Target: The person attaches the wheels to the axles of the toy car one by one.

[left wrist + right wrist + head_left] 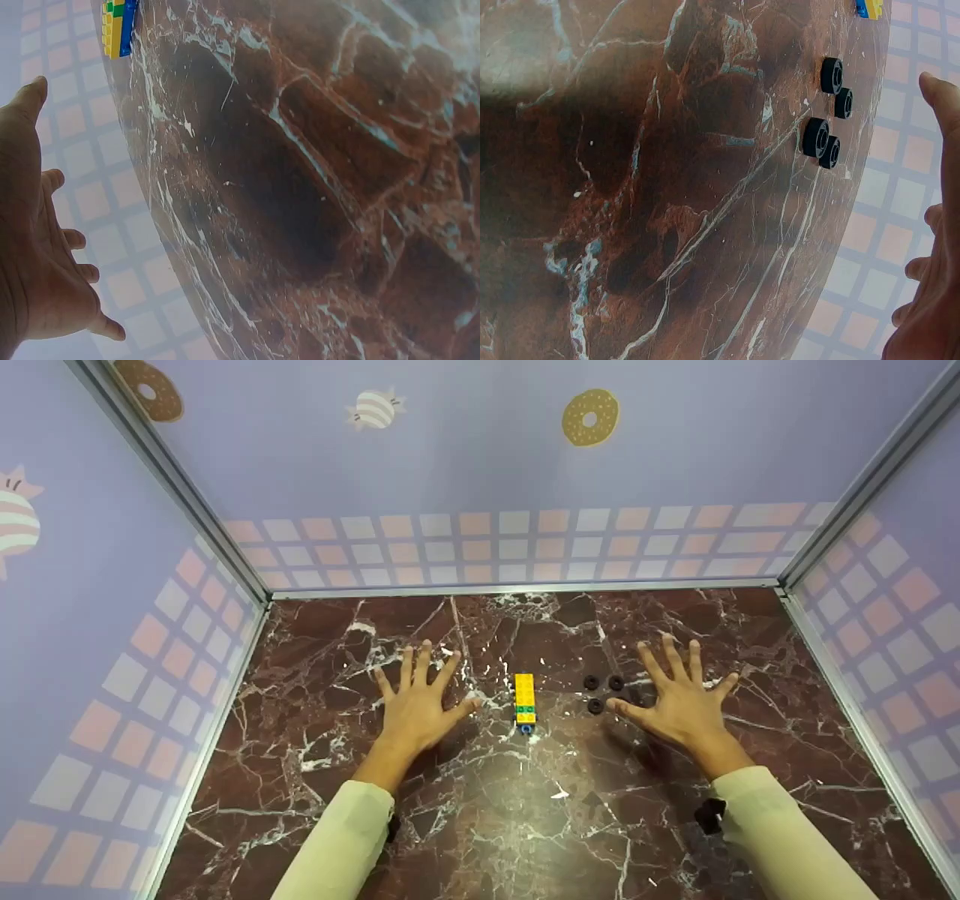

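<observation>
A yellow toy-brick piece (524,690) with a green band and a blue end lies on the table between the two hands. To its left my left hand (416,711) is spread with its fingers apart, holding nothing. On the far side my right hand (684,709) is spread too, also holding nothing. Its thumb overlaps a group of several small black toy wheels (595,706) in the head view. The right wrist view shows the wheels (816,137) close together on the tabletop. The brick piece's blue side (129,28) shows at the top of the left wrist view.
The dark red marble-patterned tabletop (517,817) is bounded by lilac walls (480,472) with pink and white squares at the back and both sides. Metal strips (525,587) run along the wall edges. A dark device (709,816) is at the right wrist.
</observation>
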The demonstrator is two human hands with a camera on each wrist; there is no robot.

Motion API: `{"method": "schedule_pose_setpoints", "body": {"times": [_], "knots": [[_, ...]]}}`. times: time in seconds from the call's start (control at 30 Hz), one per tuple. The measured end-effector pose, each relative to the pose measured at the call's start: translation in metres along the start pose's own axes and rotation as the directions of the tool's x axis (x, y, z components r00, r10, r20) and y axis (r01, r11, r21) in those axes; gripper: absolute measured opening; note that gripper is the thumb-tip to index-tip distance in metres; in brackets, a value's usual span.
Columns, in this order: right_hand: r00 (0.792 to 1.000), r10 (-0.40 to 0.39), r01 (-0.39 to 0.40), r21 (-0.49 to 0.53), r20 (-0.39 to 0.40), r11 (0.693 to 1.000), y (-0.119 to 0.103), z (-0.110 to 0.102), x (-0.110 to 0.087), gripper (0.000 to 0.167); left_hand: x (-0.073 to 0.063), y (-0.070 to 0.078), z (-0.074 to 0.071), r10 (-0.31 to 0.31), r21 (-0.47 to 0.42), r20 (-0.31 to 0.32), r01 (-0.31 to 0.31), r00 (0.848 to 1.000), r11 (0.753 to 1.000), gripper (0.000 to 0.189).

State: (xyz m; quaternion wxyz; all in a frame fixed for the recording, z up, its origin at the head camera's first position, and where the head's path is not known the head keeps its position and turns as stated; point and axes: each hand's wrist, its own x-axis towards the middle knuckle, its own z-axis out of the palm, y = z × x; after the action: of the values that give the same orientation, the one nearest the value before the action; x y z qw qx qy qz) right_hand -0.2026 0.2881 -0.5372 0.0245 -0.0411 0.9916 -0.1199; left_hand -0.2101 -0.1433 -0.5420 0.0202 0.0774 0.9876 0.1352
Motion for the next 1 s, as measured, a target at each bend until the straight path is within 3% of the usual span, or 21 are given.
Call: {"method": "schedule_pose_setpoints", "body": {"times": [0.63,1.0], "knots": [[1.000,-0.001,0.000,0.018,0.031,1.000,-0.014,0.007,0.005,0.114,0.001,0.019,0.016,0.058,0.011,0.009,-0.058,0.998,0.998,0.092],[0.998,-0.019,0.019,0.000,0.056,1.000,-0.021,0.015,0.009,0.115,0.001,0.032,0.031,0.126,0.012,0.031,-0.127,0.992,0.992,0.091]]}}
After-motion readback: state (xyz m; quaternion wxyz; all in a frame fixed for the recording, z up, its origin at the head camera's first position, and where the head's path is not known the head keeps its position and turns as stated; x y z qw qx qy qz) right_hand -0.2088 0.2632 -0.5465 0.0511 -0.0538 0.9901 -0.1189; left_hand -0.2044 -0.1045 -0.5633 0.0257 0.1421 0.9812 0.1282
